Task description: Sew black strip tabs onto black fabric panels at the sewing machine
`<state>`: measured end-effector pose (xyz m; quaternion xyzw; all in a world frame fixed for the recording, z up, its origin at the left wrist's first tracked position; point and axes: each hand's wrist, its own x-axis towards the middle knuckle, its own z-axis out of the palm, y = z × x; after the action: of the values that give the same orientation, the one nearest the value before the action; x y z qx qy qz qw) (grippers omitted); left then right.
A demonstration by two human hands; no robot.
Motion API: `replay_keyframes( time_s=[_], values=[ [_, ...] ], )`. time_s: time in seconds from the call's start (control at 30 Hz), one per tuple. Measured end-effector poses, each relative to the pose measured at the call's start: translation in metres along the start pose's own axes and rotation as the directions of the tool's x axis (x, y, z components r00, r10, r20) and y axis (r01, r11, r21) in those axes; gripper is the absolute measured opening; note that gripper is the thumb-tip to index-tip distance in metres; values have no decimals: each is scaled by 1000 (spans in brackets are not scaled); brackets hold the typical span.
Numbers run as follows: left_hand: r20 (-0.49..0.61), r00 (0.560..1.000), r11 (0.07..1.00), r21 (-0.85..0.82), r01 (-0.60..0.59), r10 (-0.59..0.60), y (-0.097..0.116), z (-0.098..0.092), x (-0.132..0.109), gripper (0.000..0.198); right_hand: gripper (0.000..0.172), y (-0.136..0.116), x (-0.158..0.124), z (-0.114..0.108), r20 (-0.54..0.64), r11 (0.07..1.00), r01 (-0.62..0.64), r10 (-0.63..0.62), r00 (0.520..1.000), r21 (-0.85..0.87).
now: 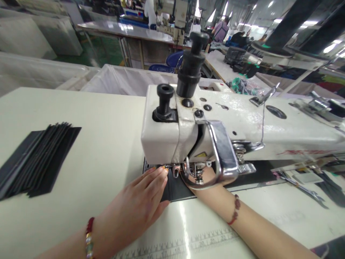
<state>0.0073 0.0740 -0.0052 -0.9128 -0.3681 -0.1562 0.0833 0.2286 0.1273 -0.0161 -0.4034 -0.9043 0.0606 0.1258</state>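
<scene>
A white industrial sewing machine (161, 140) stands in the middle of the head view, its needle area low under the head. Flat on a black piece of material (175, 190) beneath the needle area lies my left hand (145, 199), fingers stretched out and fingertips close to the presser foot. My right hand (206, 176) reaches in behind the machine's metal guard (226, 154). The guard and machine parts hide most of its fingers, so what they do is not visible. To the left, a stack of black strips (45, 154) rests on the table.
The cream tabletop (107, 126) carries a printed ruler (188, 248) along its near edge. At the right lie metal scissors or tweezers (302, 189) and dark cloth (330, 187). Cloth-lined bins (115, 79) stand beyond the table. Further back are a blue chair (172, 61) and people at work.
</scene>
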Motion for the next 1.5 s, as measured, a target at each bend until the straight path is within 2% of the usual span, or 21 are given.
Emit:
replay_keyframes(
  time_s=[0.27, 0.5, 0.8, 0.97, 1.1, 1.27, 1.5],
  values=[
    [-23, 999, 999, 0, 34, -34, -4, 4, 1, 39, 27, 0, 6, -4, -14, 992, -65, 66, 998, 107],
    [-62, 996, 992, -115, 55, -63, -8, -4, 8, 31, 28, 4, 12, -3, 41, 995, -49, 45, 998, 88],
    [0, 998, 986, -155, 60, -61, -12, 2, 4, 35, 25, 6, 16, -2, 49, 989, -106, 101, 994, 103],
    [23, 999, 985, -168, 43, -39, -17, -3, 0, 43, 23, 5, 15, -8, 48, 989, -116, 111, 993, 97],
    [11, 999, 981, -186, 53, -52, -16, -8, -4, 40, 24, 4, 17, -11, 30, 988, -140, 138, 990, 60],
    [-15, 1000, 986, -165, -5, 3, -12, -7, -9, 28, 24, 2, 17, -17, 23, 992, -115, 114, 993, 45],
    [-48, 997, 992, -104, -66, 61, -12, -1, -15, 25, 25, 4, 11, -22, 48, 997, -62, 60, 997, 41]
  ],
)
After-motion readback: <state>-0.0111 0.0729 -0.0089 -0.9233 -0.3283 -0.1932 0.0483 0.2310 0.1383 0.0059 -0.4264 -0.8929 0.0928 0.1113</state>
